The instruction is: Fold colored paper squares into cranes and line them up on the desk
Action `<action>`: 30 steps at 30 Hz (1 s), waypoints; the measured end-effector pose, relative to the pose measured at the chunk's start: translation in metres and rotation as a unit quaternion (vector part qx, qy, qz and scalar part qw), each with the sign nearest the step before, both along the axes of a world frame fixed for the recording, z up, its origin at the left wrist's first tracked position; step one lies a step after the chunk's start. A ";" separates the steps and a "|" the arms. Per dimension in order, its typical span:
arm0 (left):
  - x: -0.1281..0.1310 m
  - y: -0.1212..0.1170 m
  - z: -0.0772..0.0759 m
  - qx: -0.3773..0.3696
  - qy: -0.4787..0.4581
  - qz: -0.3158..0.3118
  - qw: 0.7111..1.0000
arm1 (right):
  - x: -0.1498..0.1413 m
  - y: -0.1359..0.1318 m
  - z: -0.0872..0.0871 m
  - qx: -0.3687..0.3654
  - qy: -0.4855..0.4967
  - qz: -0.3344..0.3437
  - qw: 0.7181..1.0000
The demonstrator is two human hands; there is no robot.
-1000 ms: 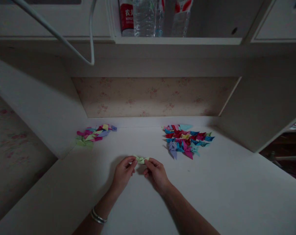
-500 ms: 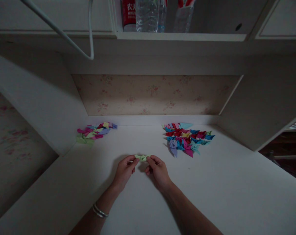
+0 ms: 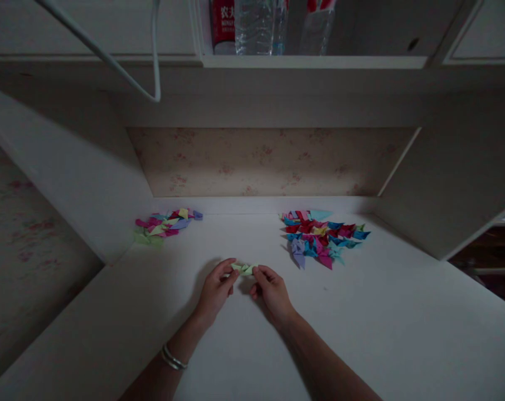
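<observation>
Head view. Left hand (image 3: 214, 287) and right hand (image 3: 274, 292) are near each other but apart, with one green paper (image 3: 244, 269), folded and narrow, bridging them. Left thumb and forefinger pinch its left end; right thumb and forefinger pinch its right end. The paper is in front of the person, over the middle of the white desk (image 3: 244, 356); cannot tell whether its underside touches the surface. Left wrist carries a silver bracelet (image 3: 173, 357).

Beyond the hands, two groups of folded papers lie on the desk, well apart. Left pile (image 3: 169, 225): pink, yellow, green and violet pieces, overlapping, near the left side panel. Right pile (image 3: 321, 236): red, blue, pink and violet pieces in rough rows, larger than the left. Behind: floral wallpaper (image 3: 256, 161). Above: bottles (image 3: 255, 28) on a shelf (image 3: 315, 62); white cable (image 3: 110, 61) hanging at upper left.
</observation>
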State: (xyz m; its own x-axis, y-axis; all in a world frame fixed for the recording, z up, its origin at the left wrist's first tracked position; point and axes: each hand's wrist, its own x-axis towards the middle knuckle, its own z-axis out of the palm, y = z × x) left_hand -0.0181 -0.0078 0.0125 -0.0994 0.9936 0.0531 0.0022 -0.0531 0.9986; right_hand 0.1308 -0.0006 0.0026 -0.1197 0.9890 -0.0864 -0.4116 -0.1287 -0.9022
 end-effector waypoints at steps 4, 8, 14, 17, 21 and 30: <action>0.000 0.001 0.000 -0.007 -0.001 0.004 1.000 | 0.000 -0.001 0.001 -0.005 -0.008 0.002 1.000; 0.000 0.001 0.000 -0.009 0.011 0.018 1.000 | 0.000 -0.001 0.001 -0.003 -0.006 -0.001 1.000; 0.000 0.000 0.001 -0.025 0.037 0.038 0.998 | 0.000 -0.002 0.004 -0.005 -0.007 -0.002 1.000; -0.001 0.000 0.000 -0.024 0.039 0.039 0.998 | 0.001 -0.003 0.006 -0.004 -0.013 -0.002 1.000; -0.001 0.001 -0.002 -0.018 0.030 0.040 0.999 | 0.001 -0.002 0.006 -0.009 -0.009 -0.006 1.000; -0.002 0.002 -0.006 -0.001 0.036 0.029 0.999 | 0.001 -0.003 0.004 0.003 -0.002 -0.009 1.000</action>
